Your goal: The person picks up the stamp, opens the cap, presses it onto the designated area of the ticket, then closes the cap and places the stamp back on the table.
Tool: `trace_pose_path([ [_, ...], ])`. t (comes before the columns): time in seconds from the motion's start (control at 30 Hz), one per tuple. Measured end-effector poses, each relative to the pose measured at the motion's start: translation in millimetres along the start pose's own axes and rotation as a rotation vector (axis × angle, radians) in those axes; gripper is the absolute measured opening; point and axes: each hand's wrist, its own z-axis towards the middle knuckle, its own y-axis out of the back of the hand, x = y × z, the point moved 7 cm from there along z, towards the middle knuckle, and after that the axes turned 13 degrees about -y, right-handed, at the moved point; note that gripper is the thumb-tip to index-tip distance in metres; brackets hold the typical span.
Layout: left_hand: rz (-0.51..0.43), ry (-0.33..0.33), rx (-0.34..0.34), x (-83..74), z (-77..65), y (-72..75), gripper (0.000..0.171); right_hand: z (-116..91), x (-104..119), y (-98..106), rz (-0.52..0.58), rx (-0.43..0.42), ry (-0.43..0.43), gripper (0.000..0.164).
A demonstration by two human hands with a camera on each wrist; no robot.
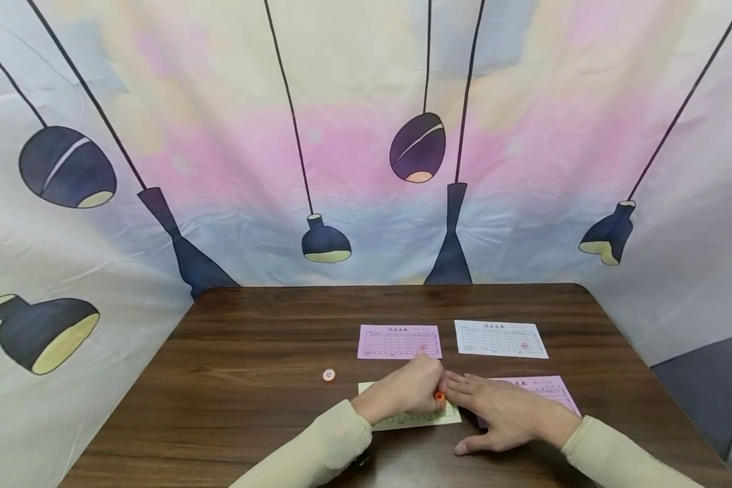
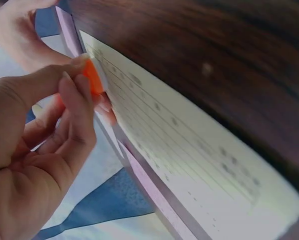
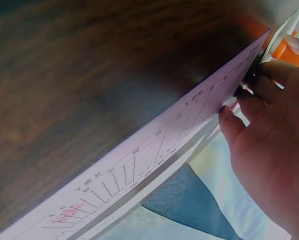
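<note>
My left hand pinches a small orange stamp between thumb and fingers. The stamp's pale end meets the pale yellow printed slip lying on the table. My right hand lies palm down with its fingers extended and thumb spread. Its fingertips are at the yellow slip's right edge, beside the left hand. Partly under the right hand lies a pink slip, which bears a red mark in the right wrist view.
Behind the hands lie another pink slip and a white slip, each with a red mark at its right. A small round white disc with a red rim sits to the left on the brown wooden table. A patterned curtain hangs behind.
</note>
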Motion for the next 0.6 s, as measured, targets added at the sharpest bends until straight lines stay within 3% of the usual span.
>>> trace_pose_path([
  [0.4,0.057,0.001,-0.001,-5.5,-1.3,-1.2,0.033,-0.5,-0.2,-5.7,-0.014,-0.005,0.006,0.097],
  [0.6,0.123,-0.04,0.022,-10.0,1.5,1.6,0.033,0.0,1.8,-0.9,-0.056,-0.046,0.033,0.094],
])
